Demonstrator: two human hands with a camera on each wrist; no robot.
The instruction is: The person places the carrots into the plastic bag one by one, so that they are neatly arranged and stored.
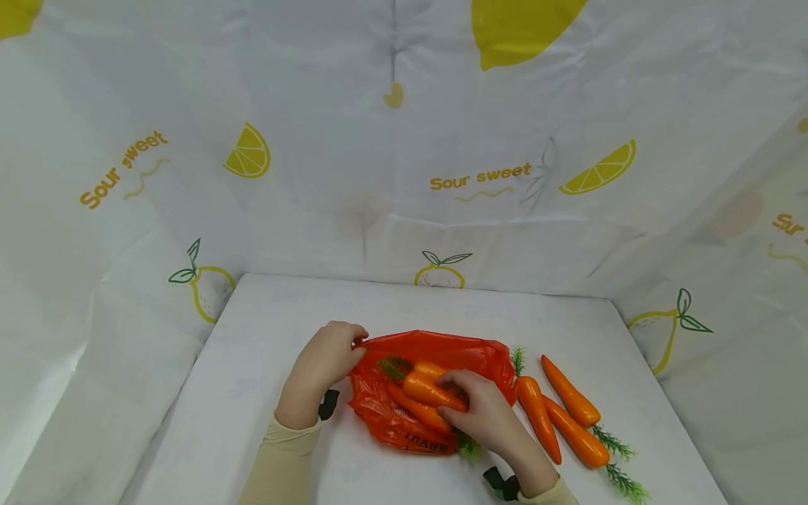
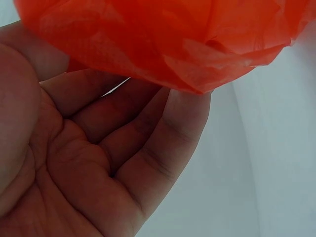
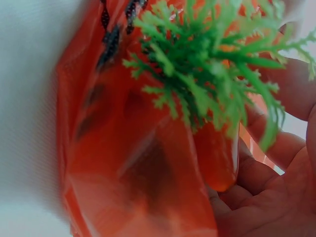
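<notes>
We list, from left: left hand (image 1: 323,361), its grip pinching the edge of a crinkled red plastic bag (image 1: 435,344); inside that bag, tapered orange carrots (image 1: 424,390) with feathery green tops; right hand (image 1: 485,417), its grip clamped on one; three loose matching carrots (image 1: 568,391), on white tabletop (image 1: 669,449).

I recorded the red bag (image 1: 470,349) as thin plastic film, translucent, crinkled and glossy, with black printing on its face. I found the carrots (image 1: 571,396) smooth and shiny, plastic in look, with hard highlights along their sides; their leafy tops (image 3: 197,64) appeared to be soft-moulded plastic, feathery and rough in outline. I rated the tabletop (image 1: 391,305) matt, with fine ridging at close range. I noted a creased, faintly glossy backdrop (image 1: 353,140), film or coated cloth, I could not tell which, and matt cloth sleeves (image 1: 278,466).
</notes>
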